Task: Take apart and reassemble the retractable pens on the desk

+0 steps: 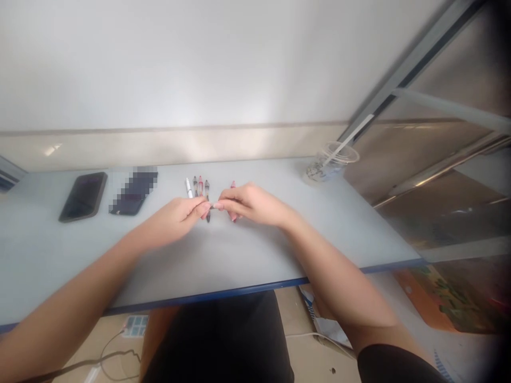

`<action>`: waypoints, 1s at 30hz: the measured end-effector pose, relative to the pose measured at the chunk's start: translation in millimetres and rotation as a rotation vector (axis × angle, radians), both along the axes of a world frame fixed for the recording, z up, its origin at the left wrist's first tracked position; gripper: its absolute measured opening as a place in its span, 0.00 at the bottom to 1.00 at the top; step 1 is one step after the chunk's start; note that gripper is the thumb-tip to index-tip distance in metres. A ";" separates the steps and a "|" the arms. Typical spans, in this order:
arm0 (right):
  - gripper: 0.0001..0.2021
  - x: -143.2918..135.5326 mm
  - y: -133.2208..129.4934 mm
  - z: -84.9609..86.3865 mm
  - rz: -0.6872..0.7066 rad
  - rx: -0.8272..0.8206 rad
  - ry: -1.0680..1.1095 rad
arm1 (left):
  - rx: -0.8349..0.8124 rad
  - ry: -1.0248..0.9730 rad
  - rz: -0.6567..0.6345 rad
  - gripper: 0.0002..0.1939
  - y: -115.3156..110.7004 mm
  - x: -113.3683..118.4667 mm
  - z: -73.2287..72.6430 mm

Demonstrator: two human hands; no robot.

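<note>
From the head view, the row of pens serves as the landmark: a white pen (188, 186) at its left end, then a dark-tipped pen (195, 182), a red pen (200, 182) and a dark pen (207, 187) at its right end, side by side on the grey table (167, 276). Laying them roughly parallel probably keeps each within easy reach and easy to tell apart. The left hand (186, 213) reaches over the near part of the row, its thumb and fingers pinched together; the right hand (257, 205) comes in from the right of the row, also pinching. Their fingertips nearly meet at the row's right end, seemingly clamped on opposite ends of a small dark piece (213, 206), too blurred to identify further. A grip from both sides likely suits something so short and thin, since each hand can steady its own end. Just right of the row, a pink pen (233, 184) lies partly under the right hand; whether the fingers touch it, I cannot tell. Well left of the row lie a black smartphone (83, 196) and a second dark, phone-like slab (130, 206), partly pixelated, while a transparent plastic cup (329, 165) with a white straw (353, 134) stands well to the right, perhaps so that the elbows and hands have room to work.
</note>
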State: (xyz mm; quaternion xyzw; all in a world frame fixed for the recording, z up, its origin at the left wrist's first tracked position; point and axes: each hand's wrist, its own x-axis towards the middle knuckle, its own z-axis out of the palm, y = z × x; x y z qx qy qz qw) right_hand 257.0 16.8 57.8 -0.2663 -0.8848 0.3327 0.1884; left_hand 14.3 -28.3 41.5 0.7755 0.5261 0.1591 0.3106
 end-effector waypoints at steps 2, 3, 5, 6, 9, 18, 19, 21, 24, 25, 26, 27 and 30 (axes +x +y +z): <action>0.19 -4.7 2.9 -7.3 -0.009 -0.061 0.034 | 0.023 0.055 0.000 0.25 2.4 -1.6 -2.0; 0.16 -7.5 3.8 -11.4 -0.011 -0.075 0.064 | 0.024 0.069 0.000 0.26 3.6 -2.9 -2.3; 0.10 -12.6 4.6 -18.2 -0.016 -0.088 0.156 | 0.017 0.065 0.000 0.28 5.8 -5.8 -2.0; 0.09 -14.4 4.6 -20.4 -0.020 -0.093 0.205 | 0.012 0.052 0.002 0.28 6.7 -7.1 -1.7; 0.10 -15.9 5.1 -22.6 -0.038 -0.128 0.247 | -0.010 0.009 0.029 0.29 8.4 -9.0 -0.9; 0.12 -9.8 11.0 -19.1 -0.097 -0.179 0.205 | -0.107 -0.065 0.059 0.17 5.1 -5.1 0.0; 0.14 -9.4 10.5 -18.1 -0.110 -0.204 0.160 | -0.097 -0.075 0.061 0.17 5.6 -5.2 -0.2; 0.16 -8.4 9.4 -15.8 -0.127 -0.224 0.093 | -0.081 -0.080 0.044 0.17 7.4 -6.0 -1.4; 0.10 -7.6 7.6 -12.7 -0.145 -0.180 0.132 | -0.045 -0.082 0.002 0.16 10.3 -7.2 -3.9; 0.12 -7.7 7.0 -12.0 -0.163 -0.175 0.151 | -0.022 -0.090 -0.002 0.15 11.0 -7.5 -4.5; 0.13 -8.0 6.4 -11.5 -0.192 -0.178 0.158 | 0.004 -0.102 0.001 0.15 11.6 -7.6 -5.0; 0.14 -8.4 6.0 -11.2 -0.223 -0.186 0.153 | 0.029 -0.115 0.008 0.16 12.1 -7.7 -5.3; 0.13 -9.0 6.3 -12.0 -0.263 -0.157 0.182 | 0.096 -0.156 0.049 0.16 13.0 -7.3 -5.2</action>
